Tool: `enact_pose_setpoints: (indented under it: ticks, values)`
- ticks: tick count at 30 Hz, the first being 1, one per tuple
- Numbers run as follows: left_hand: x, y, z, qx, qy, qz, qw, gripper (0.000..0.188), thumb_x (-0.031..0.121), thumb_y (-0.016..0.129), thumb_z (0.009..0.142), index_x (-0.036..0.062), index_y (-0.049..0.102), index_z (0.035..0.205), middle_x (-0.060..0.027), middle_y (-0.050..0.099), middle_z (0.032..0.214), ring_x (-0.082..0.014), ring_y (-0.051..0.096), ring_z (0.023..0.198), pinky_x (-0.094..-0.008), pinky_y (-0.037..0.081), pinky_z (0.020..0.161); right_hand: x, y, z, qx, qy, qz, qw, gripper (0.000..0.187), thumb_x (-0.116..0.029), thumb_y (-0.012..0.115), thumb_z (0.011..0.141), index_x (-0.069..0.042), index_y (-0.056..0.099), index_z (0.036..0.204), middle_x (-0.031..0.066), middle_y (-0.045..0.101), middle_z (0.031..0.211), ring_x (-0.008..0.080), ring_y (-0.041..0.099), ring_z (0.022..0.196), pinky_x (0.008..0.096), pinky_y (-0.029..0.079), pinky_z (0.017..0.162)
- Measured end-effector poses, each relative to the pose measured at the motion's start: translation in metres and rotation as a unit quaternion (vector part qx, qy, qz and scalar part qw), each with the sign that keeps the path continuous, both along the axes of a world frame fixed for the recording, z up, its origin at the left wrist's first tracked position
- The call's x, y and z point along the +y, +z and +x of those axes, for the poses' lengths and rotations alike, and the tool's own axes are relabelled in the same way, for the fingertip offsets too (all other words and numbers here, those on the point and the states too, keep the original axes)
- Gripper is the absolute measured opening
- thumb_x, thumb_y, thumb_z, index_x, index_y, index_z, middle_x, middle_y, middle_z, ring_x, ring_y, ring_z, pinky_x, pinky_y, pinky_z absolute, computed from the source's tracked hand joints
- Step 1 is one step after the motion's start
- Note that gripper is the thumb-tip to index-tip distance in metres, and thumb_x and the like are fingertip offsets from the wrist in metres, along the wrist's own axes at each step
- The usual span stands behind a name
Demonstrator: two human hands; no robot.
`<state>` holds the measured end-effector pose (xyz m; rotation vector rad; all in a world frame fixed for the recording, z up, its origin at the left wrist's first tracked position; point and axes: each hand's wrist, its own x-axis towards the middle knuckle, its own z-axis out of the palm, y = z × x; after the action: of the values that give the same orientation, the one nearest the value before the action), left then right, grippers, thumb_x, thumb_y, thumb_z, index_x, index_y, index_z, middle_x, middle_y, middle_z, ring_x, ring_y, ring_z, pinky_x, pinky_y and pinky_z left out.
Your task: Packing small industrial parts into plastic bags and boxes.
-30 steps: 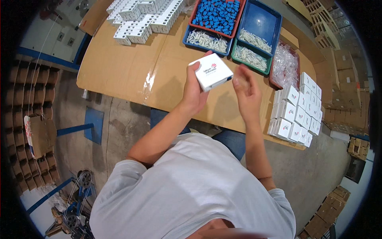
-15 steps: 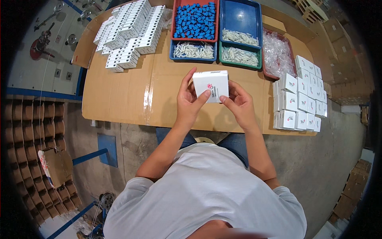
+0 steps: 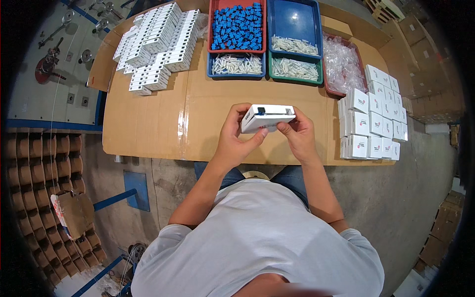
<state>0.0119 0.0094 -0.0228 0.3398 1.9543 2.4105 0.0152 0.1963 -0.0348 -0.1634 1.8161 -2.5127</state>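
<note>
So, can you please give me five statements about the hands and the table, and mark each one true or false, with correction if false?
1. The left hand and the right hand both hold one white box. True.
2. Slim white pieces lie in the green tray. True.
3. The small blue pieces are in the green tray. False: the small blue pieces are in a red tray.
4. The stack of white boxes on the right stands on the floor. False: the stack of white boxes is on the cardboard-covered table.
5. Crumpled clear plastic lies to the left of the small blue pieces. False: it lies to their right.
</note>
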Motion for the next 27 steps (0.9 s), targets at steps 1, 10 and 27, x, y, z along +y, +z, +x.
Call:
enact_pose_setpoints:
  ticks: [1,10,27]
  values:
    - [-0.001,0.003,-0.001,-0.001,-0.001,0.000,1.000,0.048,0.005,0.081,0.084,0.0046,0.053,0.123,-0.0063,0.061,0.111,-0.0143,0.059,0.107,-0.0295,0.048,0.093,0.003,0.001,-0.001,0.010,0.015,0.021,1.000,0.038,-0.010,0.076,0.091,0.001,0.062,0.124,0.0031,0.069,0.109,0.0111,0.063,0.101,0.0283,0.052,0.090]
    - [-0.004,-0.003,-0.008,0.061,-0.051,0.008,0.997,0.035,0.000,0.077,0.085,0.0028,0.063,0.118,-0.0072,0.061,0.116,-0.0181,0.059,0.114,-0.0308,0.048,0.097,0.010,0.023,-0.004,0.020,0.080,0.009,0.997,0.037,0.008,0.070,0.087,0.003,0.065,0.123,0.0168,0.067,0.129,0.0214,0.064,0.117,0.0342,0.054,0.099]
    - [-0.002,0.006,0.001,0.050,-0.042,0.044,0.997,0.053,0.003,0.080,0.084,0.0027,0.061,0.133,-0.0098,0.067,0.126,-0.0172,0.063,0.113,-0.0326,0.049,0.099,0.018,-0.002,-0.004,0.023,0.074,-0.116,0.990,0.038,-0.013,0.076,0.087,0.000,0.065,0.121,0.0198,0.066,0.129,0.0231,0.063,0.120,0.0328,0.051,0.099]
